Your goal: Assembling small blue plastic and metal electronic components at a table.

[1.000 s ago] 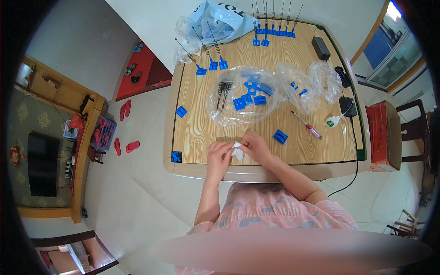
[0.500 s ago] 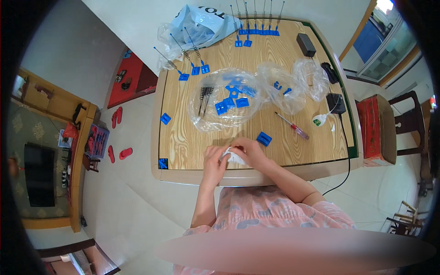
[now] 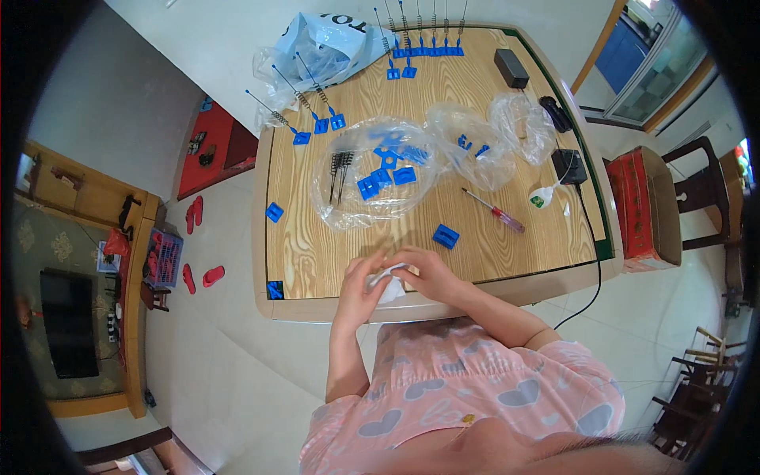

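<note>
Close to the table's front edge, my left hand (image 3: 360,287) and my right hand (image 3: 428,274) face each other, fingers closed on a crumpled white tissue (image 3: 391,292). Part of the tissue is hidden between the fingers, and its loose end hangs below them. A blue plastic piece (image 3: 446,236) lies just beyond my right hand. Past my hands, a clear plastic bag (image 3: 336,215) is spread on the table with blue parts (image 3: 369,188) and several dark springs with thin rods (image 3: 340,168). A red-handled screwdriver (image 3: 507,219) lies to the right.
Blue bases with upright springs (image 3: 431,51) line the far edge; more (image 3: 320,125) stand at far left. A pale blue bag (image 3: 328,47) is behind them. Clear bags (image 3: 473,170), black adapters (image 3: 511,70) and a cord (image 3: 599,277) occupy the right. A cardboard box (image 3: 643,210) stands beside the table.
My hands keep hold of the tissue, and their grip on it has shifted slightly, with the left fingers straighter. The whole view has shifted a little; the objects on the table stay in place.
</note>
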Tool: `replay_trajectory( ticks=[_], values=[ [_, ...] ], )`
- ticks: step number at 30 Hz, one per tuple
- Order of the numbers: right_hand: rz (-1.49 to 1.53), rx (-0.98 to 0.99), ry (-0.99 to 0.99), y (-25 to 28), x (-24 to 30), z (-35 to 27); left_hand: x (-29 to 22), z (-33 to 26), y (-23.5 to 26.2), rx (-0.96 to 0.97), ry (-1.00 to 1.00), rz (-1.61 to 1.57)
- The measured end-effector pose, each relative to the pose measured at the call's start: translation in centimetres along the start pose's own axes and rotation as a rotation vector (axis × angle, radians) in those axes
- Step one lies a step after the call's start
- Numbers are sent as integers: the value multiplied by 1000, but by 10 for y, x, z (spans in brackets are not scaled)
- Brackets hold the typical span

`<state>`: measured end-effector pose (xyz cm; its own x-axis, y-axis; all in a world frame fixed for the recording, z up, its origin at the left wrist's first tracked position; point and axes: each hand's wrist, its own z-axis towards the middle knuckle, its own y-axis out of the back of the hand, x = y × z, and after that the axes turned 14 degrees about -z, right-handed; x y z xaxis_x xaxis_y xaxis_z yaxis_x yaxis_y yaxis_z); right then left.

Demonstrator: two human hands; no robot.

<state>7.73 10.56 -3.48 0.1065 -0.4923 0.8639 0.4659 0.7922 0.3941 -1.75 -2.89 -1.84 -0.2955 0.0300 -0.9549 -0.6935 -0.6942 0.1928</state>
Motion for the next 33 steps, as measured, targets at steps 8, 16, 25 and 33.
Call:
replay_trajectory(
  ticks=[8,16,25,33],
  values=[
    [-35,144,-189,17,4,-2,1,-5,3,66,-125,322],
    [79,97,-185,12,-7,-16,1,-10,-4,-25,-89,63],
    [231,157,-365,14,-7,-19,6,-10,-1,-105,8,124],
    [290,19,-416,17,3,-10,-6,-11,-5,-128,43,-173]
  ],
)
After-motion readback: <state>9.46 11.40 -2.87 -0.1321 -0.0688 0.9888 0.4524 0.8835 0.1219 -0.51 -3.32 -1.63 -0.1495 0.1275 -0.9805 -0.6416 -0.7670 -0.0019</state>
